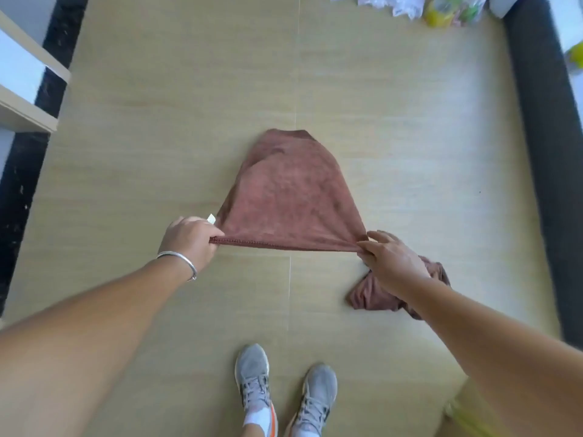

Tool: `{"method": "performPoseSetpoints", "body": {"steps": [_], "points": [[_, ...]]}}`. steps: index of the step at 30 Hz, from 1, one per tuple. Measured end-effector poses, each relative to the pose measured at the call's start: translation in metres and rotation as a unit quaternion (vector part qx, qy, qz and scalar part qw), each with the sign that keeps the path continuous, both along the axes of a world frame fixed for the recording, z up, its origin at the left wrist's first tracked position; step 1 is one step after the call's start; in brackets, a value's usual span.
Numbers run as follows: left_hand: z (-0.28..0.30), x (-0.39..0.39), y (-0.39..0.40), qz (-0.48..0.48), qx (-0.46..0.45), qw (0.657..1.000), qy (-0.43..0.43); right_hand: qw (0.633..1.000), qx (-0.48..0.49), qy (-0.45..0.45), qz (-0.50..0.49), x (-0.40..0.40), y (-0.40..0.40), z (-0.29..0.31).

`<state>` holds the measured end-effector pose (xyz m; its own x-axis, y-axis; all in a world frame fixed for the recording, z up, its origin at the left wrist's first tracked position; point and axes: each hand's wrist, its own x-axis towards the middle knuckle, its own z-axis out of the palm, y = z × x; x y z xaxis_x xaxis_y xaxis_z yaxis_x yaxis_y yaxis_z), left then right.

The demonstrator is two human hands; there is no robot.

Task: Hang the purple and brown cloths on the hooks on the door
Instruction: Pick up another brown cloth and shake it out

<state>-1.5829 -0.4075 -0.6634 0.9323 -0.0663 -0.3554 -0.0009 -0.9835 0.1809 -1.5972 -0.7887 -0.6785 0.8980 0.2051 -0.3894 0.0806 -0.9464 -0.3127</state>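
A reddish-brown cloth (290,197) hangs stretched between my two hands above the wooden floor. My left hand (189,239) grips its near left corner, where a small white tag sticks out. My right hand (388,257) pinches the near right corner. The near hem runs taut between the two hands. A second cloth, dull purple-brown and crumpled (375,294), lies on the floor under my right forearm, partly hidden by it. No door or hooks are in view.
My two grey sneakers (284,392) stand on the light wood floor (157,152). A dark border strip runs along the right side (542,152) and the left. White shelf edges (22,83) sit at left. Plastic bags and yellow items (441,7) lie at the top.
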Motion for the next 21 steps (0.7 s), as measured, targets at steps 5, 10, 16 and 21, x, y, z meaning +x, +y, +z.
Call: {"method": "performPoseSetpoints", "body": {"steps": [5, 10, 16, 21], "points": [[-0.095, -0.099, 0.012, -0.009, 0.011, 0.996, 0.089, 0.995, -0.030, 0.090, 0.005, -0.111, 0.010, -0.077], [-0.153, -0.154, 0.030, -0.023, 0.016, 0.989, 0.142, 0.981, -0.062, 0.182, -0.023, -0.167, 0.032, -0.130], [-0.189, -0.135, 0.047, 0.025, -0.036, 0.991, 0.126, 0.986, -0.057, 0.150, -0.045, -0.151, 0.047, -0.168], [-0.218, -0.038, 0.037, 0.046, -0.066, 0.996, 0.039, 0.990, -0.018, 0.037, -0.133, -0.064, 0.044, -0.202]]}}
